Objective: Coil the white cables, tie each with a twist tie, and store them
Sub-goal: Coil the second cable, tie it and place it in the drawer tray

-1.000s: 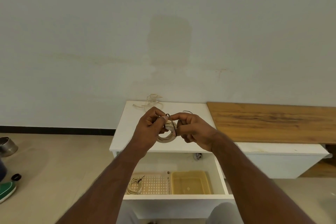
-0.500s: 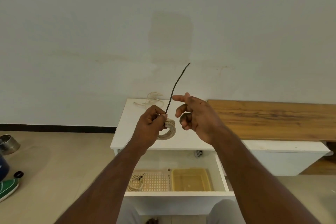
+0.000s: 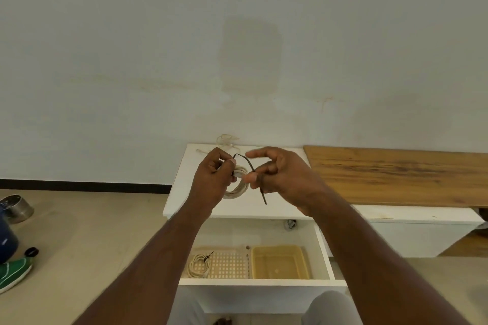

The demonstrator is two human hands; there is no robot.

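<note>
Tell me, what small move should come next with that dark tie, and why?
Probably wind the twist tie around the coiled cable and twist it shut. The left hand pinches the coil with one end of the tie; the right hand holds the rest, which arches loosely and hangs free, not yet wrapped. One tied coil already lies in the open drawer.

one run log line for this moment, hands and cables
left hand: holds coiled cable | right hand: pinches twist tie | tied coil: in drawer | loose cable: on cabinet top
</note>
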